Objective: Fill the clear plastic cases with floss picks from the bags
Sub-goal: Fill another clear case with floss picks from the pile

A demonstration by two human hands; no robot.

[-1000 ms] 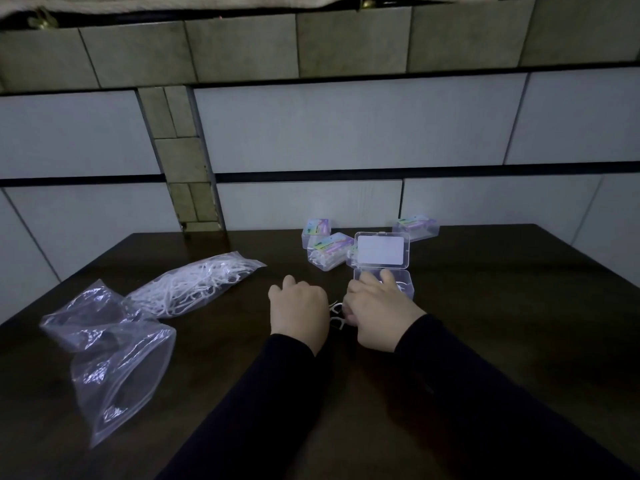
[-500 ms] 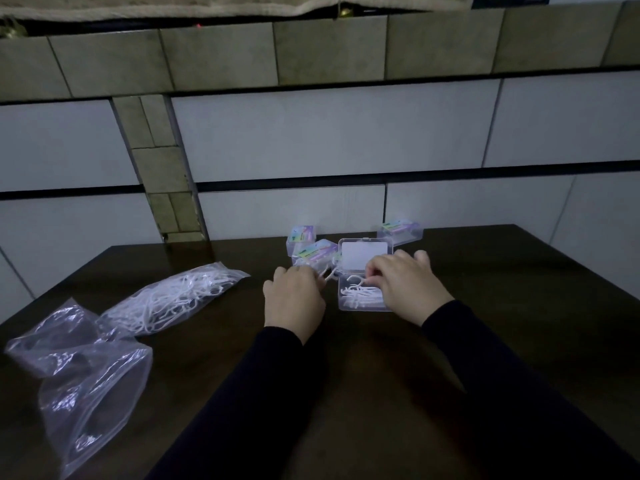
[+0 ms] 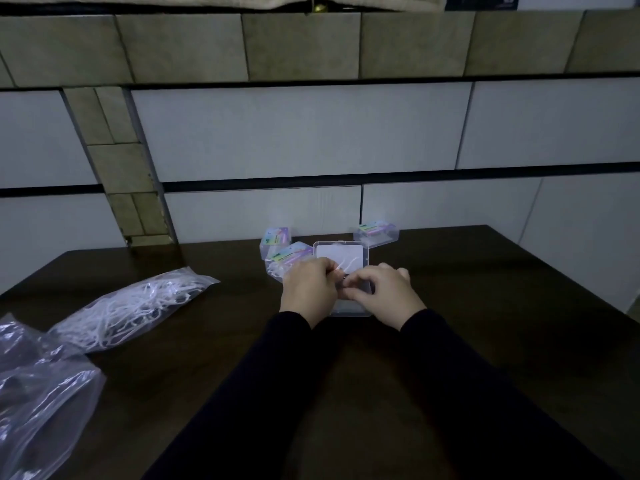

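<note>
1. Open clear case [image 3: 341, 252], centre of the frame: its lid stands raised toward the wall and shows a white panel; its tray lies on the dark table [image 3: 485, 306] and is largely covered by both hands.
2. Left hand [image 3: 308, 289], just left of centre: fingers curled, fingertips meeting over the tray, where they pinch thin white floss picks [image 3: 349, 264]. The curved ends of the picks show pale against the lid.
3. Right hand [image 3: 384, 294], just right of centre: fingers curled over the tray and touching the left hand's fingertips. Whether it pinches the picks or only rests on the case cannot be told.
4. Both forearms wear dark sleeves [image 3: 346, 393] that fill the lower middle of the frame.
5. Closed cases with coloured labels, behind the hands: one upright [image 3: 275, 239], one tilted [image 3: 289, 259] just beside the left hand, and one [image 3: 375, 233] to the upper right of the open case, near the table's far edge.
6. Bag of floss picks [image 3: 135, 306], left of centre: a clear bag lying flat, filled with a white tangle of picks, well apart from the hands.
7. Second clear bag [image 3: 38, 393], lower left corner: crumpled; its contents cannot be made out.
8. Tiled wall [image 3: 311, 133], upper half of the frame: pale tiles with dark seams under a band of olive tiles.
</note>
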